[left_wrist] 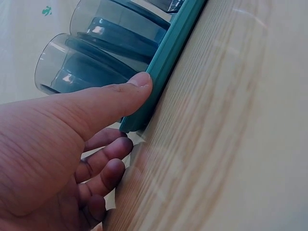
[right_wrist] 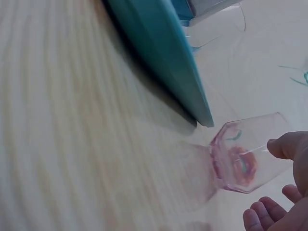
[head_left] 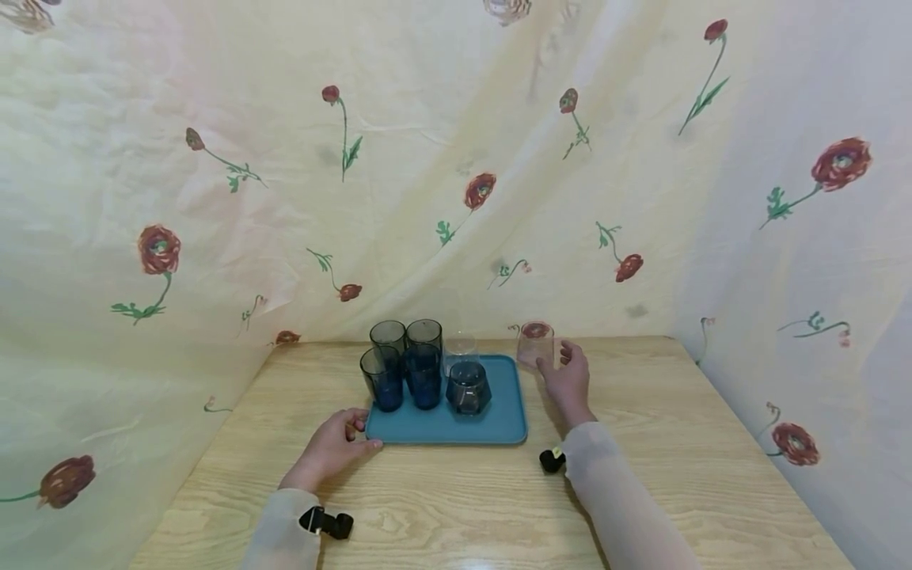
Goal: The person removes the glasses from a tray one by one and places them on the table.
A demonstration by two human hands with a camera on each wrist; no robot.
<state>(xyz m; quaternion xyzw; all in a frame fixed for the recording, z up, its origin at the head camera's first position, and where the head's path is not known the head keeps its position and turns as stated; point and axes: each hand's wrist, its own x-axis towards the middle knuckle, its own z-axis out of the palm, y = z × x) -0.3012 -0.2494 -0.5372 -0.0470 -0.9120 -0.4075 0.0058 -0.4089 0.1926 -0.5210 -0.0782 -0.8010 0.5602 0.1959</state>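
On the table (head_left: 442,507) lies a blue tray (head_left: 504,404) carrying several glasses. My left hand (head_left: 333,447) holds its near left corner, the thumb (left_wrist: 137,86) along the rim and the other fingers curled beside the corner. To the right of the tray, a pink-tinted see-through glass (head_left: 536,348) stands upright on the table. My right hand (head_left: 570,384) is beside that glass, its fingers spread and loosely bent. In the right wrist view the thumb (right_wrist: 284,144) overlaps the glass's side, while the other fingers are apart from it.
Tall dark tumblers (head_left: 382,380) are grouped on the tray's left half. Right of them stand a dark faceted glass (head_left: 469,389) and, behind it, a clear glass (head_left: 461,348). A flowered cloth (head_left: 427,158) hangs behind the table's far edge.
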